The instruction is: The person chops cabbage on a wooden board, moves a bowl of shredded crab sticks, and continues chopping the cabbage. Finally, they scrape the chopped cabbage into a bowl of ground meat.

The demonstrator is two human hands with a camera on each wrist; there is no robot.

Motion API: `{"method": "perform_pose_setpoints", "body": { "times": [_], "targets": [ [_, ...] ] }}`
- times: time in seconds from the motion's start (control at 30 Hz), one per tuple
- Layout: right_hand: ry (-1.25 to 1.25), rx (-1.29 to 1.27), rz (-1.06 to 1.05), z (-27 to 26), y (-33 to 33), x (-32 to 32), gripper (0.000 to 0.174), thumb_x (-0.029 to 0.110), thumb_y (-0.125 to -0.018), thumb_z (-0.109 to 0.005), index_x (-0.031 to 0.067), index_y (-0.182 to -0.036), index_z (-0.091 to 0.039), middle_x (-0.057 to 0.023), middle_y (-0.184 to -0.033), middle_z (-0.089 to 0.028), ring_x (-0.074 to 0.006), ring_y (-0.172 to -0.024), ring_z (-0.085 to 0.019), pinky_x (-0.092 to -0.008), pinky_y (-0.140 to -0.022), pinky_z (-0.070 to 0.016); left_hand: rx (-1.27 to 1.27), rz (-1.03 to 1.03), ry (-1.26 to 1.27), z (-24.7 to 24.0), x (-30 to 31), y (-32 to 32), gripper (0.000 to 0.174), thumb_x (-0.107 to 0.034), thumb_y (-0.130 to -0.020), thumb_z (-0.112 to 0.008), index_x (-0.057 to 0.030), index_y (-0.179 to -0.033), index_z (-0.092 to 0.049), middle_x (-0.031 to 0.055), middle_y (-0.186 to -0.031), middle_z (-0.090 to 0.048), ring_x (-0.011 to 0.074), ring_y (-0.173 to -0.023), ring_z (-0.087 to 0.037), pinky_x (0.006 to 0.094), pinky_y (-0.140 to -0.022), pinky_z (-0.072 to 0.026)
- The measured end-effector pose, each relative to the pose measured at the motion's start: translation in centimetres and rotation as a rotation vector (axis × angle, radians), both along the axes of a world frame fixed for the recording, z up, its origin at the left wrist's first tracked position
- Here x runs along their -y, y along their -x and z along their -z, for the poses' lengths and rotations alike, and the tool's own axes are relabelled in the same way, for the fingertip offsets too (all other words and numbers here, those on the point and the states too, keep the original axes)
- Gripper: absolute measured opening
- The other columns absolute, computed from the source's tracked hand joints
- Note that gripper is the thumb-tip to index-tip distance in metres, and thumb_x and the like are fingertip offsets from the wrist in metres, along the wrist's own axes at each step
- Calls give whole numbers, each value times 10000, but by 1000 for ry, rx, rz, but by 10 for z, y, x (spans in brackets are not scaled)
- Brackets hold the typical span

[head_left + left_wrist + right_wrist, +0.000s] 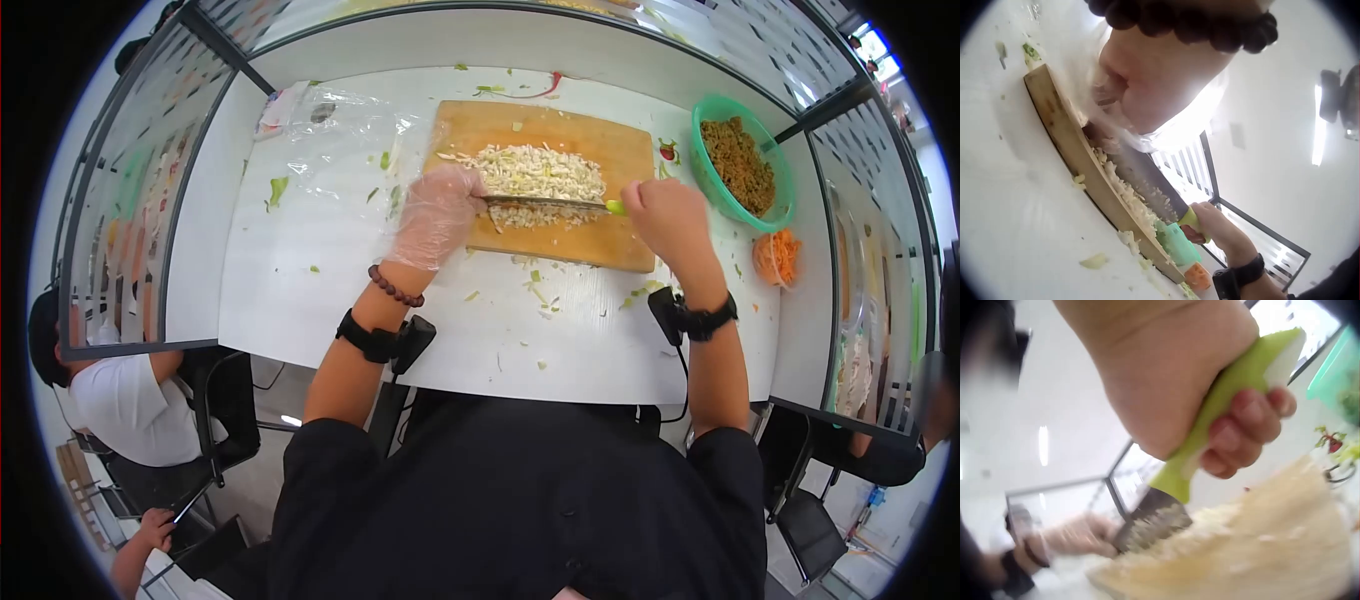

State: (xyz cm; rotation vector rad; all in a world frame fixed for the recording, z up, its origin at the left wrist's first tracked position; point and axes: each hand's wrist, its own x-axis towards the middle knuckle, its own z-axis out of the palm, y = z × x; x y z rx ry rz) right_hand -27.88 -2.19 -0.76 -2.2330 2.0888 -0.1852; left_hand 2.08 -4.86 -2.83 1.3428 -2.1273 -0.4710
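A wooden cutting board point(625, 240) lies on the white table, with a heap of finely chopped pale vegetable point(545, 172), like cabbage, on it. My right hand point(670, 222) grips the green handle point(1219, 412) of a kitchen knife point(545, 203). The blade lies crosswise over the heap, its edge down among the bits, and pale scraps cling to its side. In a clear plastic glove, my left hand point(437, 215) holds the blade's far end with curled fingers at the board's left side. The glove and the hand hide the blade's tip.
Right of the board stands a green bowl point(703, 175) of brown crumbly food, with shredded carrot point(776, 258) in clear plastic nearby. A crumpled clear plastic sheet point(340, 130) lies at the left. Scraps dot the table point(300, 310); low white walls point(190, 240) enclose it.
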Motion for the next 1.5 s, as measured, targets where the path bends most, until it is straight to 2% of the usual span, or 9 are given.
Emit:
{"method": "perform_pose_setpoints", "body": {
  "times": [0.47, 0.67, 0.8, 0.87, 0.9, 1.2, 1.23, 1.33, 1.5],
  "targets": [
    [113, 22, 11, -48, 0, 4, 426, 334, -917, -424, 37, -737, -671, -202, -754, -644, -406, -692, -618, -494, -644, -491, -2, 83, 148, -44, 7, 0, 72, -95, -790, -676, -60, -847, -700, 131, -826, -663, 291, -817, -648, 379, -733, -509],
    [70, 94, -92, 10, -10, 43, 447, 336, -911, -401, 21, -719, -654, -195, -777, -653, -387, -720, -626, -503, -699, -490, 53, -17, 4, -10, 32, -14, 97, -64, -757, -709, -40, -850, -696, 142, -813, -658, 313, -808, -636, 402, -742, -500],
    [5, -44, 0, -36, -18, 27, 418, 307, -904, -408, 4, -747, -648, -195, -798, -654, -374, -750, -635, -496, -662, -498, 25, 56, 94, 3, 35, -9, 102, -60, -743, -707, -33, -840, -696, 157, -837, -662, 331, -828, -636, 411, -739, -499],
    [87, -240, -238, 16, 8, 36, 409, 299, -902, -419, 10, -727, -650, -195, -769, -652, -370, -743, -640, -481, -648, -504, 114, 26, 139, 2, 35, -4, 76, -53, -745, -693, -35, -819, -693, 160, -834, -661, 339, -830, -638, 417, -739, -502],
    [-6, -80, -91, -6, 3, 30, 419, 314, -905, -429, 16, -721, -659, -199, -763, -658, -369, -748, -647, -472, -655, -511, 103, 53, 110, 7, 26, -2, 72, -57, -745, -692, -37, -814, -691, 160, -824, -658, 340, -827, -638, 418, -736, -503],
    [25, -12, 132, 3, 26, 6, 419, 331, -913, -427, 19, -779, -673, -213, -806, -663, -399, -764, -638, -492, -691, -507, 106, 152, 168, -2, 41, 29, 87, -60, -724, -698, -48, -808, -681, 149, -795, -645, 337, -814, -636, 412, -736, -507],
    [136, -185, -91, 10, 32, 5, 423, 333, -914, -424, 17, -784, -674, -222, -803, -658, -412, -770, -630, -504, -708, -501, 49, 162, 174, -3, 42, 31, 86, -58, -721, -700, -47, -804, -681, 147, -795, -646, 335, -814, -637, 408, -736, -508],
    [-18, 19, 110, -17, 27, 9, 415, 322, -913, -423, 14, -775, -664, -218, -803, -653, -412, -772, -627, -510, -692, -500, 118, 172, 193, -22, 38, 26, 63, -69, -732, -696, -54, -793, -693, 140, -801, -652, 315, -816, -646, 390, -735, -514],
    [136, -45, -110, -40, -4, 34, 391, 301, -916, -437, 2, -779, -648, -206, -818, -657, -405, -772, -633, -511, -690, -504, 61, 55, 119, -40, 50, -5, 113, -142, -756, -720, -62, -836, -719, 141, -818, -688, 310, -817, -665, 380, -761, -522]
  ]
}}
